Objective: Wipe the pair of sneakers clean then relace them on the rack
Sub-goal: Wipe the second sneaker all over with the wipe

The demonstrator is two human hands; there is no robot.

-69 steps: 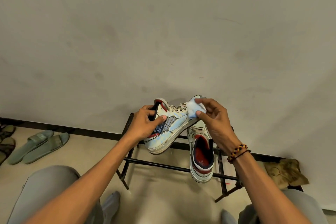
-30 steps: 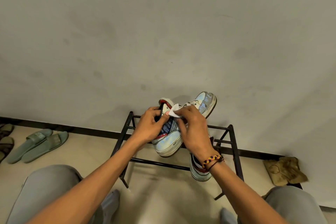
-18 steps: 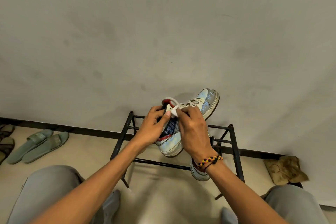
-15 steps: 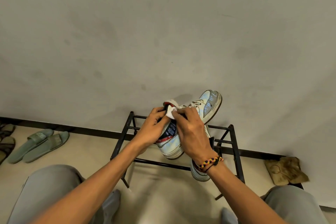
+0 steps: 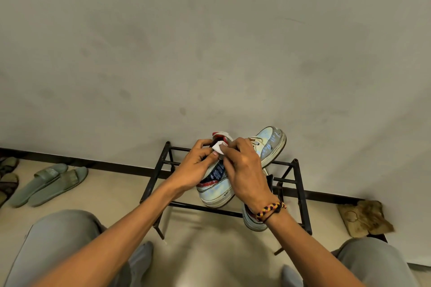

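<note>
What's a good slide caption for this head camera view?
Right hand wipes a pale blue-and-white sneaker, steadied by left hand, with a white cloth.

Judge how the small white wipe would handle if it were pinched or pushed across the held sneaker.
The white wipe looks crumpled and bunched under the right hand, so it is probably floppy and will fold rather than push flat. It shows as a small scrap beside the sneaker, so likely very light. It may slip or ball up unless pressed firmly.

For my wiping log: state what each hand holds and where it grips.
Left hand grips the raised sneaker at its heel collar. Right hand pinches a white wipe against that collar.
</note>
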